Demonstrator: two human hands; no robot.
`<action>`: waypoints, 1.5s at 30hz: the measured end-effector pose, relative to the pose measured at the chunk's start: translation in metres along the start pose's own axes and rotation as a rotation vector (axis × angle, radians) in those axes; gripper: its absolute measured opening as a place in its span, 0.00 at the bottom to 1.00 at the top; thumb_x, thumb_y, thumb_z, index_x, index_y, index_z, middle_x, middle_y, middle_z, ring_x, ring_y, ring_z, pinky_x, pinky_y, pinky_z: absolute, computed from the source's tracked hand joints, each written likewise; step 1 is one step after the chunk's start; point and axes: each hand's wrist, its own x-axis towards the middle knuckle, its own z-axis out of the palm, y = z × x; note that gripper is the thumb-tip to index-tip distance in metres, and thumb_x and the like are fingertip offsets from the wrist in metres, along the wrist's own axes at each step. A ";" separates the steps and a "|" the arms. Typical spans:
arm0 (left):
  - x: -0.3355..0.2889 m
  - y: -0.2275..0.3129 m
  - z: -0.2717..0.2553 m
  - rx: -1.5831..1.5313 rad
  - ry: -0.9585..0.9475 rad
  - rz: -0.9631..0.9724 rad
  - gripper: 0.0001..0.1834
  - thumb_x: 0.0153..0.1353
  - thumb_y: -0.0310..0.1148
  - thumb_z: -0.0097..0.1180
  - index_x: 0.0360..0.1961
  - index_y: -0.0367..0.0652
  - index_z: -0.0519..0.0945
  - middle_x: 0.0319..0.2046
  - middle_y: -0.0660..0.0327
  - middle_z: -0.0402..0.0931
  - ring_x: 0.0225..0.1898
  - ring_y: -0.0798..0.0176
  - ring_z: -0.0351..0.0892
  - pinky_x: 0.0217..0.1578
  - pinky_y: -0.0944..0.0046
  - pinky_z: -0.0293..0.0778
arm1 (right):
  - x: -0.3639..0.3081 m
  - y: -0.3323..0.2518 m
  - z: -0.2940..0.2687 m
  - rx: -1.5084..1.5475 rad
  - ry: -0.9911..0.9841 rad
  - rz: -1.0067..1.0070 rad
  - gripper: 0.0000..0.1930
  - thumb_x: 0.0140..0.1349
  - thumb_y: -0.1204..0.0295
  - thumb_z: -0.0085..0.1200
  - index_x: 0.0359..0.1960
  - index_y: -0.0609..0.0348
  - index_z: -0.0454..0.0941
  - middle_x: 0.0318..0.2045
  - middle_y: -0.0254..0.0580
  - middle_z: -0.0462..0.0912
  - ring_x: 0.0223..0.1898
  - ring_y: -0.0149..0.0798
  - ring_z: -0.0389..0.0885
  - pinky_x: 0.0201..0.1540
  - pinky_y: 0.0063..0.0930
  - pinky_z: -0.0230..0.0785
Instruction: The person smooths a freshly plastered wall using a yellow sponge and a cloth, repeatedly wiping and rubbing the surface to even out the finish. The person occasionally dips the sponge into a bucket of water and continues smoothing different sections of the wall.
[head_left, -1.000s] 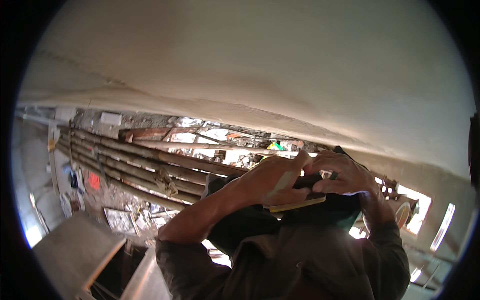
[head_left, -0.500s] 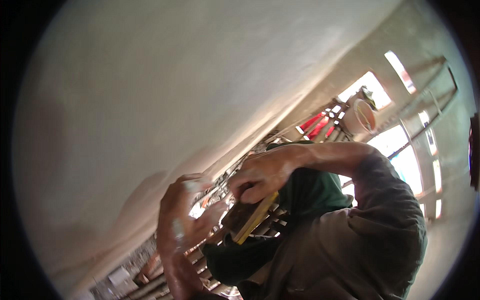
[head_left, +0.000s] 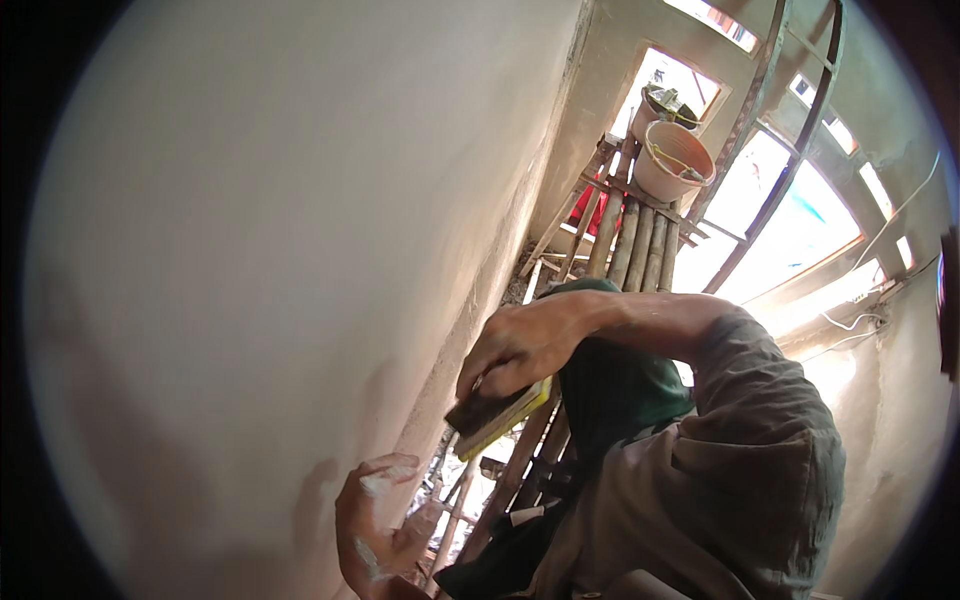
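While the right hand (head_left: 508, 347) holds the yellow-edged block (head_left: 497, 413), grip partly hidden, loosening could drop it. Straying, the spread, smeared left hand (head_left: 375, 525) could mark the wall (head_left: 250, 250).

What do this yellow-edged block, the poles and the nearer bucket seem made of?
Yellow-edged block: perhaps foam under a darker wood or plastic back, from its two-toned layers; blur leaves this open. Poles: likely bamboo, dull, from their round, streaked brown lengths. Nearer bucket: probably plastic, smooth, from its even pinkish wall.
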 end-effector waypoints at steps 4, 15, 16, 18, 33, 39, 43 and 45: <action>0.035 0.008 0.019 -0.055 -0.017 0.034 0.25 0.53 0.48 0.64 0.36 0.35 0.74 0.36 0.47 0.78 0.39 0.50 0.79 0.42 0.56 0.74 | -0.062 0.027 -0.042 0.105 0.337 0.157 0.20 0.62 0.66 0.45 0.51 0.63 0.77 0.41 0.50 0.83 0.44 0.39 0.80 0.48 0.31 0.71; 0.146 0.003 0.094 0.045 -0.033 0.067 0.23 0.57 0.50 0.61 0.34 0.37 0.73 0.33 0.49 0.78 0.35 0.52 0.79 0.39 0.55 0.75 | -0.207 0.193 -0.085 0.434 1.348 0.228 0.23 0.66 0.68 0.48 0.61 0.63 0.68 0.38 0.34 0.79 0.37 0.26 0.75 0.43 0.22 0.69; 0.158 0.007 0.102 0.056 -0.019 0.068 0.24 0.57 0.50 0.60 0.34 0.37 0.73 0.33 0.49 0.78 0.35 0.52 0.79 0.39 0.55 0.75 | -0.220 0.202 -0.094 0.434 1.427 0.247 0.23 0.66 0.68 0.48 0.61 0.62 0.68 0.38 0.34 0.79 0.36 0.26 0.75 0.42 0.22 0.69; 0.183 0.012 0.111 0.073 -0.007 0.076 0.23 0.57 0.49 0.60 0.33 0.38 0.72 0.32 0.50 0.78 0.36 0.52 0.78 0.39 0.54 0.74 | -0.243 0.210 -0.115 0.352 1.578 0.350 0.22 0.66 0.68 0.47 0.61 0.61 0.69 0.36 0.33 0.80 0.34 0.24 0.74 0.39 0.20 0.68; 0.336 -0.004 0.190 0.053 -0.242 0.008 0.12 0.53 0.32 0.59 0.35 0.37 0.74 0.37 0.50 0.78 0.39 0.52 0.78 0.43 0.56 0.73 | -0.389 0.290 -0.255 0.090 2.035 0.070 0.23 0.65 0.68 0.52 0.59 0.64 0.67 0.36 0.35 0.80 0.31 0.25 0.75 0.34 0.20 0.68; 0.382 0.011 0.195 0.054 -0.312 0.054 0.14 0.51 0.30 0.64 0.36 0.38 0.75 0.40 0.50 0.79 0.39 0.50 0.80 0.41 0.58 0.75 | -0.363 0.305 -0.316 0.298 2.026 -0.095 0.18 0.63 0.65 0.52 0.51 0.64 0.72 0.39 0.36 0.79 0.32 0.28 0.76 0.34 0.20 0.69; 0.349 -0.002 0.174 -0.150 -0.153 0.029 0.15 0.55 0.35 0.63 0.36 0.37 0.75 0.37 0.48 0.79 0.39 0.50 0.80 0.41 0.56 0.75 | -0.321 0.294 -0.332 0.349 2.089 -0.141 0.17 0.63 0.62 0.48 0.45 0.65 0.74 0.35 0.39 0.80 0.31 0.30 0.78 0.31 0.22 0.70; 0.331 -0.021 0.185 -0.298 -0.109 0.014 0.17 0.58 0.41 0.60 0.35 0.36 0.75 0.36 0.48 0.79 0.38 0.52 0.79 0.40 0.57 0.75 | -0.329 0.302 -0.332 0.316 2.126 -0.107 0.13 0.64 0.69 0.41 0.43 0.65 0.74 0.36 0.41 0.79 0.32 0.31 0.79 0.32 0.25 0.72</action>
